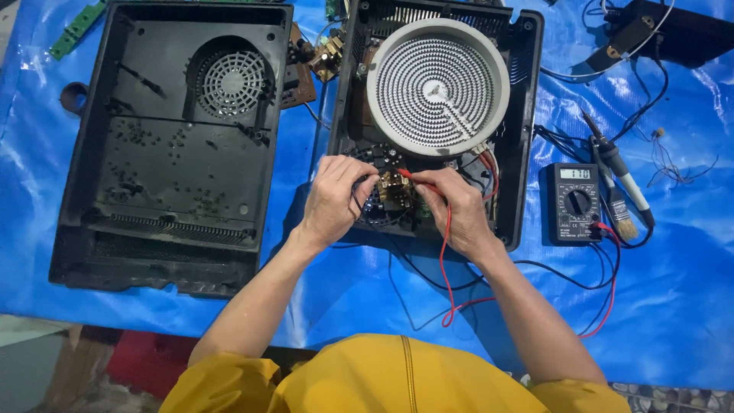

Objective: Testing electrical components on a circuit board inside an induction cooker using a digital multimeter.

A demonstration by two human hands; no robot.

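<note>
An opened black cooker housing (527, 115) holds a round white heating coil (437, 86) and a circuit board (394, 191) at its near end. My left hand (334, 200) pinches a black probe whose lead (359, 203) is mostly hidden, over the board's left side. My right hand (451, 210) holds a red probe (417, 180) with its tip pointing left onto the board. The red lead (443, 268) runs down and loops toward a black multimeter (576, 203) on the right.
An empty black bottom shell with a fan grille (176, 145) lies to the left on the blue tarp (673, 291). A soldering iron (623, 172) and a small brush (621, 218) lie right of the multimeter. Loose boards and cables sit along the far edge.
</note>
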